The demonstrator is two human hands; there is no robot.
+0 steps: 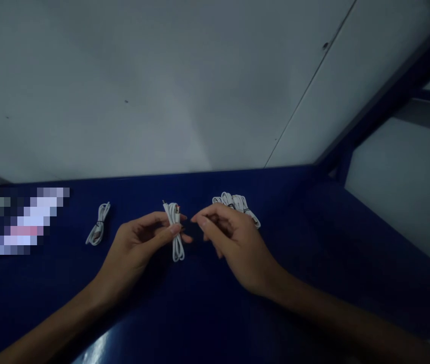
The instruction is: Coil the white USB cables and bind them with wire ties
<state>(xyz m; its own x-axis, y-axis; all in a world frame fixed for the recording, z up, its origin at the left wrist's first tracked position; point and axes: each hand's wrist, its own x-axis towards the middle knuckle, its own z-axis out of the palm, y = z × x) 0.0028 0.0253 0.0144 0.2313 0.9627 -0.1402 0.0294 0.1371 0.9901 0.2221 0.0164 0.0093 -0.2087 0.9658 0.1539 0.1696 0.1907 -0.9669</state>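
Progress: one white cable bundle lies finished on the dark blue desk, coiled and cinched at its middle with a dark tie. A pile of further white cables waits at about one o'clock from the hands, and whether those are tied I cannot tell in this dim light. The bundle in hand looks coiled already; by my reading the binding of it is the part underway, with the pile left to deal with.

Cable in hand: a folded white cable, held upright just above the desk, near the middle of the view. Its loops hang down toward six o'clock and its plug ends stick up toward twelve. It is thin, glossy and limp, doubled into a narrow hank.

Left hand: the left hand has its grip clamped on the folded white cable, thumb and fingers pinching the hank at its waist.

Right hand: the right hand sits at three o'clock from the cable, fingertips pinched together on something small and dark that reaches toward the hank; likely a tie, though it is too dark to be sure.

Surroundings: the finished bundle is at nine o'clock from the left hand, well apart. A pale wall rises behind the desk.
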